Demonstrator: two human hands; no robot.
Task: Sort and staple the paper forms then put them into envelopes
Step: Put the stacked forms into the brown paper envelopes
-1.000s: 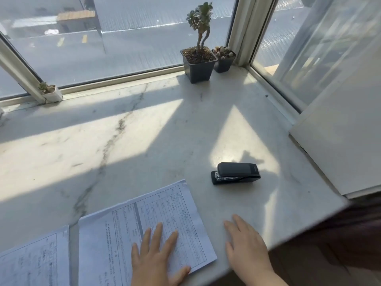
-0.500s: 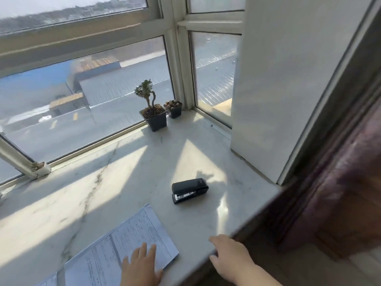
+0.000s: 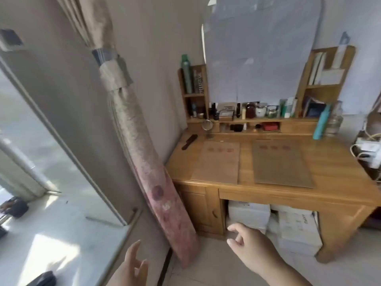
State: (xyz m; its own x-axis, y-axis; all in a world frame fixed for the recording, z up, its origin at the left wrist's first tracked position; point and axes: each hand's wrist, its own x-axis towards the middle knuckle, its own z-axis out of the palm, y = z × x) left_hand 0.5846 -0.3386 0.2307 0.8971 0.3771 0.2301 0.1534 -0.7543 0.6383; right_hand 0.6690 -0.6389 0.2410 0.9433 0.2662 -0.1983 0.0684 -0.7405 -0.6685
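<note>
Two brown envelopes lie flat side by side on a wooden desk [image 3: 334, 182]: the left envelope [image 3: 217, 162] and the right envelope [image 3: 280, 163], each with red marks near its top. The black stapler [image 3: 44, 279] sits on the marble sill [image 3: 61, 234] at the bottom left, partly cut off. My left hand [image 3: 132, 267] hovers near the sill's edge with loose fingers, holding nothing. My right hand [image 3: 247, 242] is raised in the air in front of the desk, fingers loosely curled and empty. The paper forms are out of view.
A tied-back curtain [image 3: 140, 141] hangs between the sill and the desk. The desk's back shelf [image 3: 257, 118] holds jars, bottles and books. White boxes [image 3: 288, 228] are stacked under the desk. Cables and a power strip [image 3: 369, 149] lie at the far right.
The view has swung right from the window sill to the desk. Both hands have lifted off the sill and the paper form; the forms have left the view.
</note>
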